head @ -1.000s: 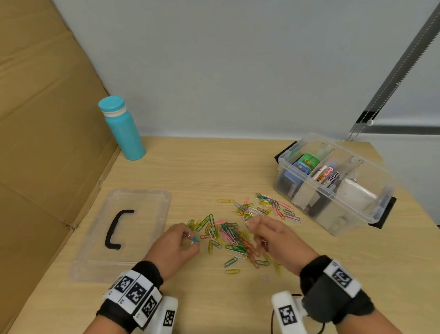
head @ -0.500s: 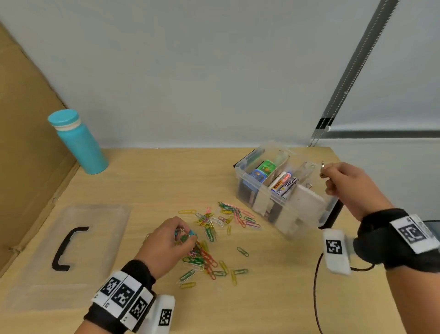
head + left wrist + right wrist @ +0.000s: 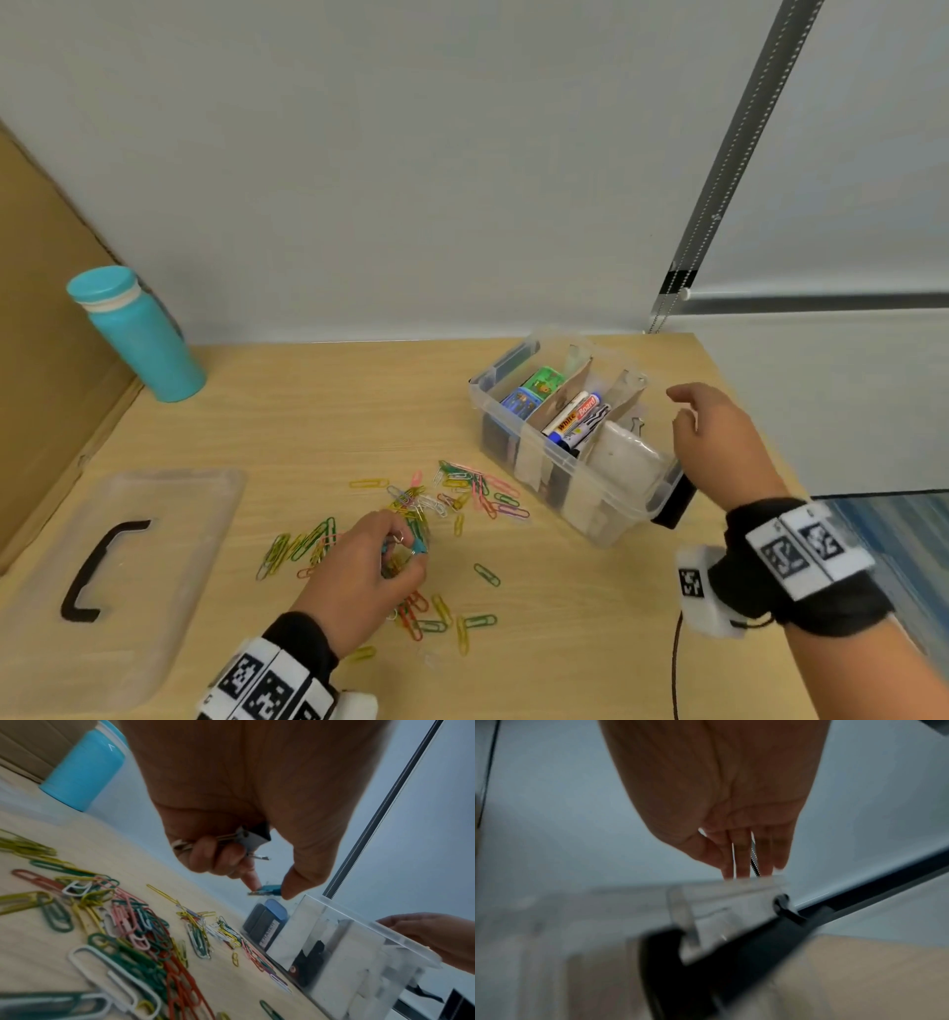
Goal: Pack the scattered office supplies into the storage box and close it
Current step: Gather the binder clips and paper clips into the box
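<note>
A clear storage box [image 3: 606, 506] with cardboard dividers stands at the right of the wooden table, holding markers [image 3: 575, 419] and small coloured packs. Coloured paper clips [image 3: 462, 488] lie scattered left of it. My left hand [image 3: 405, 550] hovers over the clips; in the left wrist view its thumb and forefinger pinch a blue binder clip [image 3: 270, 889], and its curled fingers hold a silver one [image 3: 250, 839]. My right hand [image 3: 683, 411] hangs above the box's right end with relaxed fingers [image 3: 741, 862] and nothing in it. The clear lid [image 3: 169, 575] with a black handle lies at the left.
A teal bottle [image 3: 138, 334] stands at the back left beside a cardboard panel [image 3: 41, 308]. A black latch [image 3: 672, 506] hangs on the box's right end. The table's right edge runs just behind my right wrist.
My right hand carried a clip from the pile to the box and has let it go; its fingers are now loose. My left hand stayed on the pile, gathering clips.
</note>
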`<state>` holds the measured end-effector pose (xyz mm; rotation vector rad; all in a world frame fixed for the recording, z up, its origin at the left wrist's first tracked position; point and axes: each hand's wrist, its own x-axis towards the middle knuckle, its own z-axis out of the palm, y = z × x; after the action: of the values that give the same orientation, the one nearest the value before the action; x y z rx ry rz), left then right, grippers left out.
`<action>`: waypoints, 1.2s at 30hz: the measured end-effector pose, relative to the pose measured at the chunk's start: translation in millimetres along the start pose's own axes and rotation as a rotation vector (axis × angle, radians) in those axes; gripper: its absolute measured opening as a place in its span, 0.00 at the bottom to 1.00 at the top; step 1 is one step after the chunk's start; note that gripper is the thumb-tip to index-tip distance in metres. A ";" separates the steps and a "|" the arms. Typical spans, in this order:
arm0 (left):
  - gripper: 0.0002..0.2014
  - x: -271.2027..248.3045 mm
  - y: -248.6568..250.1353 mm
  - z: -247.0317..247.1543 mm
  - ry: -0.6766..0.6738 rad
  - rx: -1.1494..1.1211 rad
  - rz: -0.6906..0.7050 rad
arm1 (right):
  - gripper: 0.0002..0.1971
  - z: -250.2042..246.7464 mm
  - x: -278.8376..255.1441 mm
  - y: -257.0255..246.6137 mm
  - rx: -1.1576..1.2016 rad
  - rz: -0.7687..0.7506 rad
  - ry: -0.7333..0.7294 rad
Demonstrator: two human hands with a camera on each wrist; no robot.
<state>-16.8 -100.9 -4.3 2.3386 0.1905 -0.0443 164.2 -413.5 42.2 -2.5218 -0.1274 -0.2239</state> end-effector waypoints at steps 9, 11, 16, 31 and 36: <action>0.09 32.8 102.3 15.7 -0.026 0.148 0.280 | 0.26 40.2 -35.5 34.9 0.173 -0.025 0.096; 0.12 53.7 143.8 28.5 -0.015 0.248 0.349 | 0.27 42.8 -35.5 35.8 0.202 -0.037 0.112; 0.17 125.9 221.0 68.9 -0.048 0.548 0.401 | 0.33 44.8 -35.4 38.5 0.221 -0.049 0.111; 0.17 165.6 243.0 79.2 -0.381 0.673 0.367 | 0.30 47.9 -35.3 40.2 0.265 -0.072 0.127; 0.20 92.1 175.2 42.4 -0.051 0.256 0.575 | 0.28 39.5 -34.3 40.5 0.088 -0.048 0.095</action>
<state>101.8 -240.5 81.8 2.5555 -0.5437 0.1639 141.5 -425.3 -18.9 -2.4177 -0.1567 -0.3490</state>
